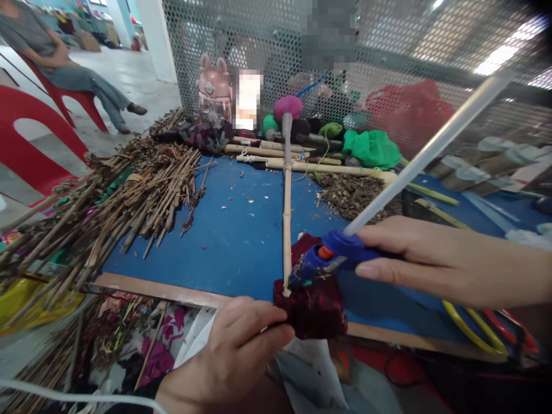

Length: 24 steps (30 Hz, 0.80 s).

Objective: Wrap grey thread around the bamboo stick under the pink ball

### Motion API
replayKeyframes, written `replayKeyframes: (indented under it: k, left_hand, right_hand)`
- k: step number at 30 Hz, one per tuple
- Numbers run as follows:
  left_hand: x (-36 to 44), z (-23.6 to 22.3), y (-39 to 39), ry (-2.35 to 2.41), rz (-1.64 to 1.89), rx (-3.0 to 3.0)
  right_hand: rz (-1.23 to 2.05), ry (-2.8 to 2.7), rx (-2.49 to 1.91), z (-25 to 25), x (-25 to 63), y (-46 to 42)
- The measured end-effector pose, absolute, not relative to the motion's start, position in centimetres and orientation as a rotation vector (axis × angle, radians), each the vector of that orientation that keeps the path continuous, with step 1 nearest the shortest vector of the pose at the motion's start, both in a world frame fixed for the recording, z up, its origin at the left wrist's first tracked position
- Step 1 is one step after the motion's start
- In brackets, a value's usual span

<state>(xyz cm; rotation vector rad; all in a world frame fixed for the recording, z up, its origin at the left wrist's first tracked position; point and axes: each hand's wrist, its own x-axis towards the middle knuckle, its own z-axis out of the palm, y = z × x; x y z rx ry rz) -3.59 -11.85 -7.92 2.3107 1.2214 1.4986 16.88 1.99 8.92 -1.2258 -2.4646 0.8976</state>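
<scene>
"Pinching at lower centre of the frame: what has the left hand [241,345] got?"

"The left edge of a dark maroon plush cloth bundle [319,316], its thumb and fingers nearly together. The bundle lies just right of those fingertips, at the near edge of the blue tabletop [245,230]."

"And the right hand [444,261]?"

"Closed around a blue plastic glue gun [313,261] at centre right, coming in from the right edge. A long translucent glue stick [422,164] slants from it toward the upper right."

"Where's the gun's front end?"

"Above the bundle, beside the lower tip of a slim pale bamboo stick [287,218] — I cannot tell whether they touch. That tip rests at the bundle's upper left, between the two hands and just beyond the left fingertips."

"And the stick's other end?"

"Up at top centre, by a round magenta ball [288,107]. Brown dried stalks [159,195] spread across the left — well apart from both hands."
</scene>
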Motion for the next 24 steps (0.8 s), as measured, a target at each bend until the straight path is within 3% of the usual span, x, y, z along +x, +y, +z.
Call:
replayKeyframes:
  k: [3, 7, 12, 17, 24]
  left_hand:
    - [-3.5, -7.4, -11.8, 1.228, 1.521, 2.263]
    - [-3.3, -6.5, -11.5, 1.216, 1.553, 2.165]
    - [-2.7, -5.4, -9.6, 1.435, 1.55, 1.963]
    - [-1.9, -5.0, -8.1, 1.563, 1.308, 1.867]
    - [-1.6, -5.6, -9.4, 1.683, 1.385, 1.963]
  right_hand:
    - [0.997, -2.814, -1.065, 8.9, 17.1, 2.2]
    - [1.041, -2.781, -1.085, 8.4, 17.7, 2.3]
    - [0.953, -2.576, -1.131, 7.8, 19.9, 2.1]
    - [1.18, -2.197, -1.225, 6.6, 22.7, 0.7]
    - [1.107, -1.961, -1.335, 5.4, 26.0, -1.5]
